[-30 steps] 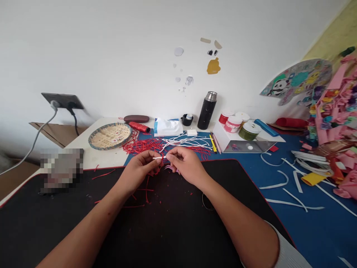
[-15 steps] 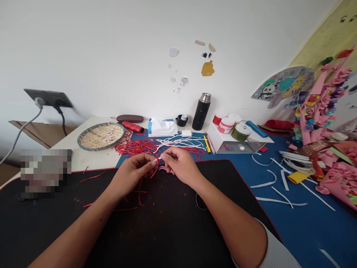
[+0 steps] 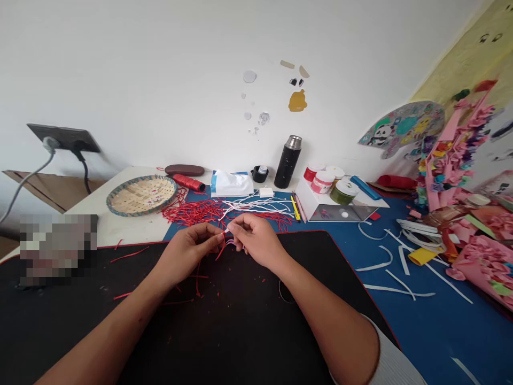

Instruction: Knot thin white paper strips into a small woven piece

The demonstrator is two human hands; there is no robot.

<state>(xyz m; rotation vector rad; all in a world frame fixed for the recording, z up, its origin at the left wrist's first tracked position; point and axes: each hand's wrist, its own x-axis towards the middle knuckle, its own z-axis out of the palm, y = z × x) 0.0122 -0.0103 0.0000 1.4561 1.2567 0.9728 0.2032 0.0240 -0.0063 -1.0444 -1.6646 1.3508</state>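
Above the black mat, my left hand (image 3: 191, 248) pinches a red cord (image 3: 220, 252) between thumb and fingertips. A loose end of the cord hangs below the fingers. My right hand (image 3: 256, 239) is closed close beside it, thumb and forefinger at a small white piece (image 3: 227, 231) where the cord runs. A thin, curved, pale purple item (image 3: 230, 242) shows under the right fingers; its kind is unclear. Behind the hands lie a heap of red cords (image 3: 196, 212) and a bundle of white cords (image 3: 256, 204).
Red cord scraps (image 3: 130, 253) lie on the black mat (image 3: 224, 331). Farther back are a woven basket (image 3: 142, 195), a red thread spool (image 3: 189, 183), a black flask (image 3: 288, 161) and a white box (image 3: 320, 210) with several jars. White paper strips (image 3: 401, 290) lie at right.
The view has shifted slightly. Both hands stay together at the red cord, fingertips a little closer, with less of the white piece showing.
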